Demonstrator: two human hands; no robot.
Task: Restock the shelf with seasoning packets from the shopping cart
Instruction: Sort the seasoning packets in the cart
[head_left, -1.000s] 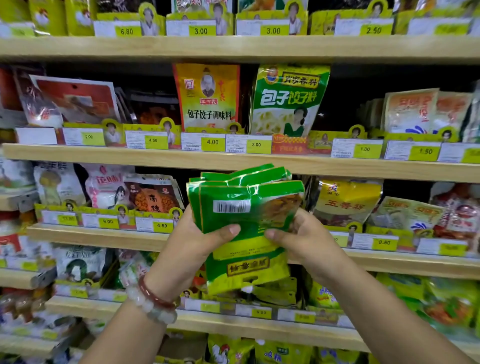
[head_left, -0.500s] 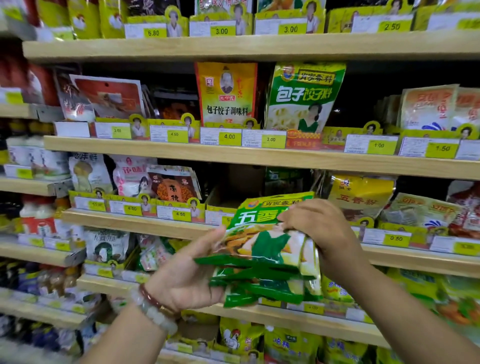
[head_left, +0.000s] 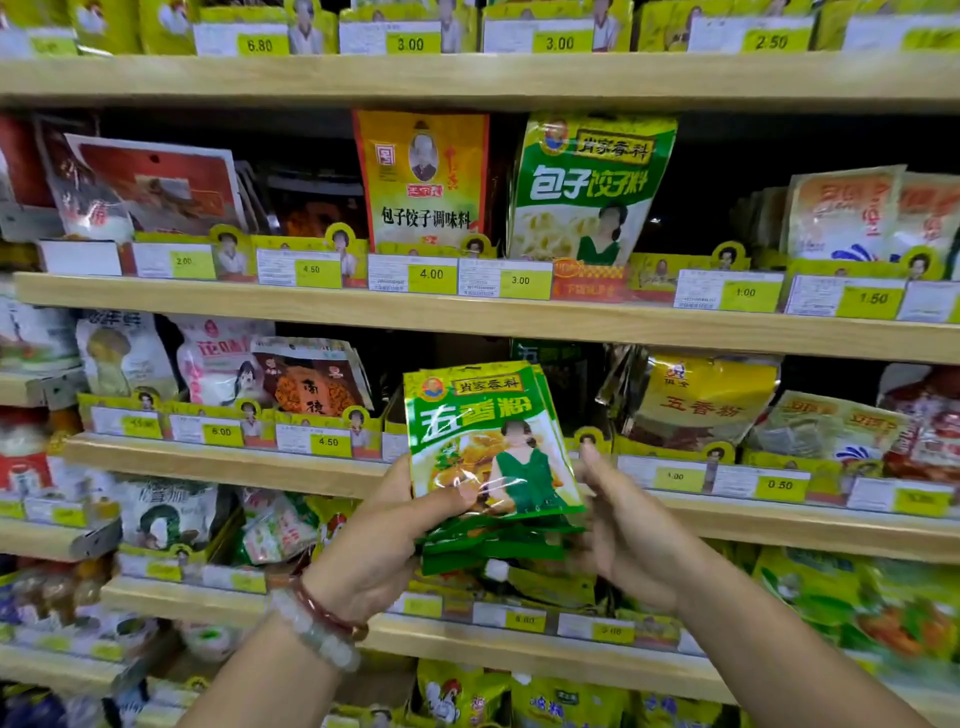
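A stack of green seasoning packets (head_left: 488, 441) stands upright with its printed front toward me, level with the third shelf (head_left: 234, 462). My left hand (head_left: 384, 540) grips the stack from the lower left, with the thumb pressed on the front packet. At the stack's right edge my right hand (head_left: 628, 535) has straight fingers pointing up, and they touch or nearly touch the packets. Behind the stack is a dark slot where a matching green packet (head_left: 540, 358) shows. The shopping cart is out of view.
Wooden shelves with yellow price tags fill the view. A yellow five-spice packet (head_left: 696, 400) stands right of the slot and a red-orange packet (head_left: 306, 379) left of it. Above stand a yellow pouch (head_left: 421, 176) and a green pouch (head_left: 587, 187).
The stack has been turned from back-side-out to front-side-out and set upright. My right hand left the stack's top and moved to its right edge. My left hand now grips it.
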